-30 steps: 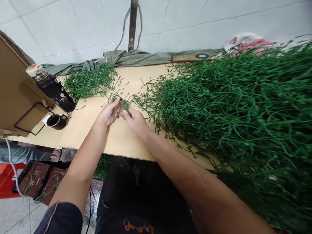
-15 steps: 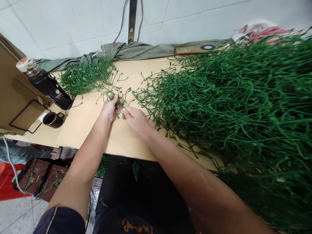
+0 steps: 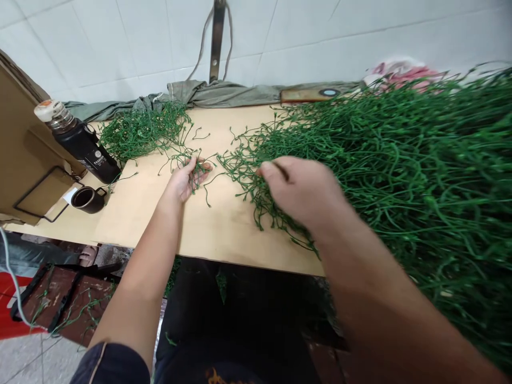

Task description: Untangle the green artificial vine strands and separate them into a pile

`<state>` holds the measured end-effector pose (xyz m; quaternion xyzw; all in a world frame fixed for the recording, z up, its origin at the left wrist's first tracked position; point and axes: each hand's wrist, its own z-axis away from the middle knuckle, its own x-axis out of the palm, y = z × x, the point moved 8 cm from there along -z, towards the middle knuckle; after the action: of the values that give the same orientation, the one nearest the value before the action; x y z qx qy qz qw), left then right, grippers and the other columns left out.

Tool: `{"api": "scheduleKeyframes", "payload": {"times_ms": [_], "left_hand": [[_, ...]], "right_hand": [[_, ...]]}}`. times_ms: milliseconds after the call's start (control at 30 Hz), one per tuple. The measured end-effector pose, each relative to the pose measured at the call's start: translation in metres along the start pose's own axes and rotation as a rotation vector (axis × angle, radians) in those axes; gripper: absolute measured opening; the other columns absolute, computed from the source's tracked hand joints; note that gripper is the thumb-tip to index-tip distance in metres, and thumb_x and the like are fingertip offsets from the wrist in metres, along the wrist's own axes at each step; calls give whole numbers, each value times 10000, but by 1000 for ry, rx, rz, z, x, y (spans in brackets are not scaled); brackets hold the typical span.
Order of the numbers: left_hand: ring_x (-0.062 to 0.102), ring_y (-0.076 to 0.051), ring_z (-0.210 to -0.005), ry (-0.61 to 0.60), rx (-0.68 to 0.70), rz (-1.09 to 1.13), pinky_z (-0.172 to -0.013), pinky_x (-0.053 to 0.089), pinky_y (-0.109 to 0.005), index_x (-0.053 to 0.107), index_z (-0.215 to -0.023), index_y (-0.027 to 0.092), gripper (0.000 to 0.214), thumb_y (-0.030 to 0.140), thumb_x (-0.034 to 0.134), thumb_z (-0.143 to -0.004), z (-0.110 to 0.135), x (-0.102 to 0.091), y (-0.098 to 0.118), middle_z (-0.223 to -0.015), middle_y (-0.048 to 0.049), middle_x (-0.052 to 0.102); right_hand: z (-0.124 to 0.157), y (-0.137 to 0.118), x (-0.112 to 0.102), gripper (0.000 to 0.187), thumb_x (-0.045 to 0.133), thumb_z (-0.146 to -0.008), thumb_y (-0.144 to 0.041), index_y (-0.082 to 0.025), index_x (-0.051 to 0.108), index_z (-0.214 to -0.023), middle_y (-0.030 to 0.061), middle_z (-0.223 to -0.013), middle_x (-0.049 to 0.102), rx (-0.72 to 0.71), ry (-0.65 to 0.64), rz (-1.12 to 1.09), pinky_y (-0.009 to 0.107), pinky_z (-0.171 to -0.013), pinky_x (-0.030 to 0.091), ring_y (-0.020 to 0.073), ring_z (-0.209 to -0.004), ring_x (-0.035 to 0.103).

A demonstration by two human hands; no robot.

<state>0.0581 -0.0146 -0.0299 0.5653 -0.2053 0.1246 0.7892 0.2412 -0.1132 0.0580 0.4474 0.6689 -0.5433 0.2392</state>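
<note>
My left hand (image 3: 184,178) rests on the tan tabletop (image 3: 224,229), fingers curled round a small bunch of green plastic stems (image 3: 196,169). My right hand (image 3: 301,188) hovers over the near edge of the big heap of green stems (image 3: 392,160) on the right, its fingers bent downward into the strands; whether it grips any is hidden. A smaller pile of green stems (image 3: 142,130) lies at the back left of the table.
A black flask (image 3: 82,146) leans beside a brown cardboard box (image 3: 24,138) at the left, its black cap-cup (image 3: 86,199) standing next to it. Grey cloth (image 3: 208,93) lies along the tiled wall. A pink cloth (image 3: 400,69) sits behind the heap. Dark crates (image 3: 60,304) stand on the floor.
My right hand has left the bunch it shared with the left and swung right, up to the edge of the big heap. My left hand stays put with its bunch.
</note>
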Motion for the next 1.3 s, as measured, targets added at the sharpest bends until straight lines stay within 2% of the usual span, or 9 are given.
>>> {"api": "scheduleKeyframes", "payload": {"times_ms": [100,200,300,433,533,633,867,1100,1300], "left_hand": [[679,-107,-730,-25,-17,3,-798,517,-249,565,-823,123,192,260,453,-896,0,2,-1,-660,-18,661],[684,-114,-758,-35,-18,10,-839,505,-261,581,-845,124,185,266,471,-887,-1,3,-1,-678,-25,672],[688,-130,-815,-52,-23,14,-881,492,-283,598,-850,120,194,265,475,-883,-2,3,-2,-708,-42,688],[685,-138,-867,-107,-2,29,-860,504,-262,629,-876,120,209,227,450,-886,-5,6,-1,-822,-68,720],[685,-134,-867,-142,5,35,-805,519,-217,650,-910,114,241,216,432,-886,-6,8,0,-882,-70,728],[689,-134,-846,-154,-4,42,-754,531,-201,655,-911,102,292,236,395,-903,-6,10,1,-875,-76,731],[690,-146,-787,-80,10,60,-618,526,-186,625,-821,100,253,254,437,-890,-8,9,2,-816,-87,721],[680,-152,-889,-62,33,121,-817,524,-266,592,-781,133,222,321,504,-861,-14,-2,8,-783,-59,702],[664,-94,-649,10,96,64,-763,517,-228,556,-675,124,209,222,521,-856,-14,-3,9,-595,-3,632]], "right_hand": [[-19,26,-38,393,431,-857,-437,-112,650,-839,159,-901,596,138,140,288,362,-624,317,217,-851,545],[-17,28,-48,418,527,-819,-366,-36,601,-1064,239,-1168,484,214,222,393,435,-768,360,333,-1106,439],[-10,2,-25,407,527,-814,-300,-65,574,-1143,208,-1225,463,123,175,360,473,-874,358,348,-1146,400],[-13,-51,44,413,402,-877,-384,-84,609,-1070,171,-1080,580,-168,-119,155,387,-894,382,268,-1050,499],[-27,-59,87,428,393,-875,-430,-94,620,-1014,156,-1015,622,-96,-281,-1,314,-821,412,224,-938,564],[-40,-57,113,356,390,-880,-384,-126,617,-973,109,-942,645,-20,-338,-163,261,-749,417,171,-834,574],[-37,-56,123,252,332,-885,-235,-143,553,-804,67,-835,597,-50,-310,-267,246,-731,395,141,-764,516],[-32,-43,122,204,349,-862,-246,-183,445,-693,0,-655,485,-18,-252,-456,231,-638,362,120,-644,443],[-17,-54,104,226,367,-850,-214,-186,439,-637,13,-660,503,-64,-273,-272,246,-620,307,130,-645,431]]}}
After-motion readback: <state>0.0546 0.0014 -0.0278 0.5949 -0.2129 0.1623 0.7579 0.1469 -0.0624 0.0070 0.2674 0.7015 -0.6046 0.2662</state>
